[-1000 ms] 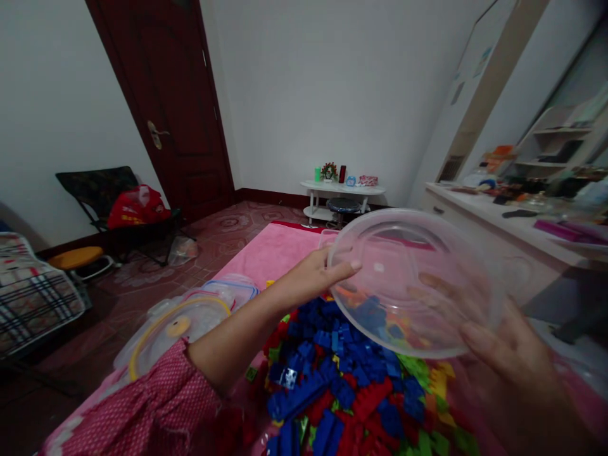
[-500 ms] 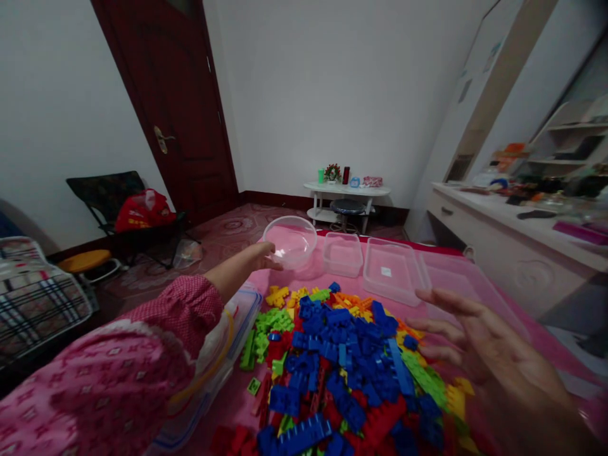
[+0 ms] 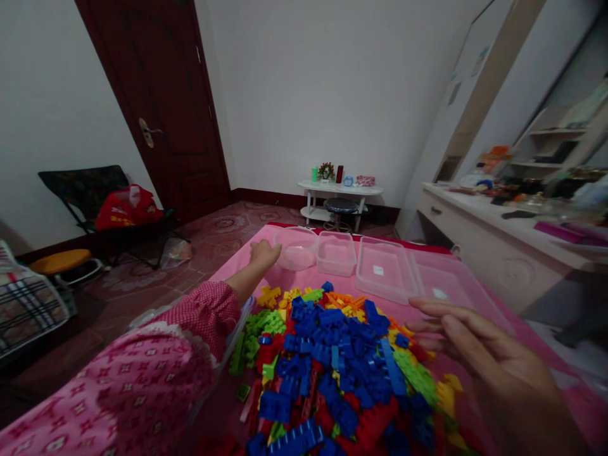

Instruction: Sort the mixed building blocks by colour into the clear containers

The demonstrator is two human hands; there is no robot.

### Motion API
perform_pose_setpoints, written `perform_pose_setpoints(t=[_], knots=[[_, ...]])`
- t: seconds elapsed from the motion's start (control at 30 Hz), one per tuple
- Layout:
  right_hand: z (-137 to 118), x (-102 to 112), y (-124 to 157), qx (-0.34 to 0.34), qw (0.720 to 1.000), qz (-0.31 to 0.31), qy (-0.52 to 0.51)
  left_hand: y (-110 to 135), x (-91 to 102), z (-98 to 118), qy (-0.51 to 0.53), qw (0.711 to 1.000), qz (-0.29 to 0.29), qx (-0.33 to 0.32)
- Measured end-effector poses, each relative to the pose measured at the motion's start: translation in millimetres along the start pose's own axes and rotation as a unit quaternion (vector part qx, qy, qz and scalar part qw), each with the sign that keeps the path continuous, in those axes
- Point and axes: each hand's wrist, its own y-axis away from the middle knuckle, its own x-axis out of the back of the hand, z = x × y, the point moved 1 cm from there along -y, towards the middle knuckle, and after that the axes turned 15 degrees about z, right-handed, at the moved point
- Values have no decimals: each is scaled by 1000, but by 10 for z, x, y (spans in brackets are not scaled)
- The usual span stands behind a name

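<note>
My left hand (image 3: pixel 265 252), in a pink patterned sleeve, is beside the left edge of a clear round plastic bowl (image 3: pixel 299 254). Its fingers look loosely bent and apart; whether a fingertip touches the bowl I cannot make out. My right hand (image 3: pixel 489 354) hovers at the right of a heap of toy building bricks (image 3: pixel 332 354), fingers stretched and nothing in them. Blue bricks lie on top in the middle, with green, yellow, orange and red ones around them. Right of the bowl stand a small clear box (image 3: pixel 336 253), a larger clear box (image 3: pixel 386 271) and another clear container (image 3: pixel 456 278).
A pink cloth (image 3: pixel 237 269) covers the table. Under my left arm, a clear lidded plastic box (image 3: pixel 237 335) is partly hidden. Farther off are a folding chair (image 3: pixel 80 190) with a red bag (image 3: pixel 128 208), a white side table (image 3: pixel 339 188) and a cluttered dresser (image 3: pixel 503 215).
The round bowl, tilted beside my left hand before, now sits level on the cloth. My left hand has shifted slightly off its rim. The view has turned a little to the right.
</note>
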Motion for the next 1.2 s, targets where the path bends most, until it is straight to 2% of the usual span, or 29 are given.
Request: perform_pose_setpoints(t=[0.03, 0.1, 0.13, 0.2, 0.27, 0.37, 0.5, 0.67, 0.77, 0.87, 1.07, 1.2], knots=[[-22, 9, -15, 16, 1000, 1, 12, 21, 20, 33, -16, 998, 32, -45], [-83, 28, -48, 44, 998, 10, 35, 76, 17, 137, -52, 980, 73, -176], [-118, 37, -73, 60, 997, 18, 45, 112, -12, 201, -77, 961, 66, -258], [-178, 46, -156, 96, 992, 35, 69, 189, -110, 322, -134, 911, 13, -391], [-197, 33, -304, 135, 985, 38, 105, 249, -233, 403, -194, 879, -56, -433], [-98, -46, -625, 192, 965, -16, 180, 277, -389, 451, -260, 866, -119, -410], [214, -226, -1019, 256, 907, -122, 310, 235, -468, 467, -269, 872, -134, -386], [566, -465, -1164, 228, 827, -227, 460, 243, -380, 474, -263, 871, -138, -392], [653, -572, -1112, 201, 808, -277, 480, 304, -291, 442, -260, 867, -148, -399], [669, -633, -1044, 200, 808, -276, 481, 373, -223, 396, -254, 865, -152, -405], [640, -648, -1002, 203, 802, -215, 519, 416, -179, 312, -213, 877, -144, -406], [608, -666, -974, 204, 788, -221, 537, 392, -187, 252, -187, 887, -148, -396]])
